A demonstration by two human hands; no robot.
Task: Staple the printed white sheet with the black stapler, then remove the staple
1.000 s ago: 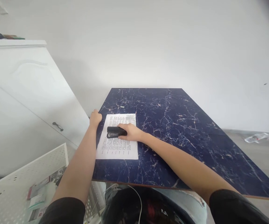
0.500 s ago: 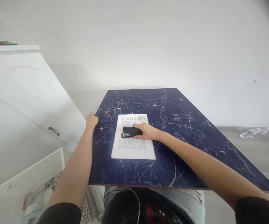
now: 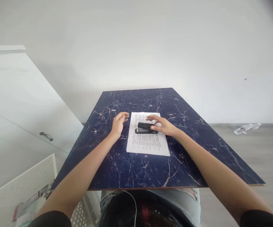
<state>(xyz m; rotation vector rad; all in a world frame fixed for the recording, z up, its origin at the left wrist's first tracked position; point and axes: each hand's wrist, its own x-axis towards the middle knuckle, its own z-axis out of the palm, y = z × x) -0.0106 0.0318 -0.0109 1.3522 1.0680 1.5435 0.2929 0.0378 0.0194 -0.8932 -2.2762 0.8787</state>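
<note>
A black stapler (image 3: 144,129) lies on a printed sheet of paper (image 3: 148,149), its nose pointing left. My right hand (image 3: 163,126) is at the stapler's right end, fingers spread above it and thumb at its edge; whether the thumb touches it I cannot tell. To the left of the paper, my left hand (image 3: 119,122) hovers with fingers loosely bent and nothing in them. Both lie over the dark blue marbled table (image 3: 117,170). Small print covers the paper, partly hidden beneath the stapler and right hand.
A small pale scrap (image 3: 113,110) lies on the table's far left. The white cabinet (image 3: 30,104) and a perforated white basket (image 3: 39,170) stand at the left. Clear plastic bottles (image 3: 246,128) rest on the floor at right, beside the wall (image 3: 136,47).
My right hand has loosened from the stapler, which now rests on the paper. My left hand has left the table's left edge and come in beside the paper. The paper now sits farther right.
</note>
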